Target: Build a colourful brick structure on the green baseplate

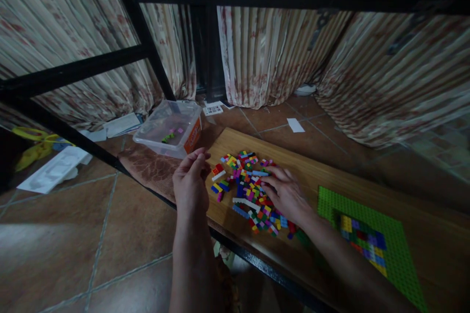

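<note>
A loose pile of small coloured toy building bricks (253, 181) lies spread over the wooden board. Reaching into its right side is my right hand (286, 190), fingers apart and tips down among the bricks near a long light-blue piece (260, 173). My left hand (191, 178) hovers at the pile's left edge with fingers curled and thumb against them; whatever is in that pinch, if anything, is hidden. Right of my right forearm lies a green studded baseplate (398, 239), bearing a patch of joined multicoloured bricks (363, 242).
A clear plastic tub (165, 124) with a few green and pink bricks stands beyond my left hand. The wooden board (227, 139) has a dark metal edge in front. Black frame bars (143, 44) and striped curtains (257, 54) rise behind. Papers (295, 125) lie on the tiled floor.
</note>
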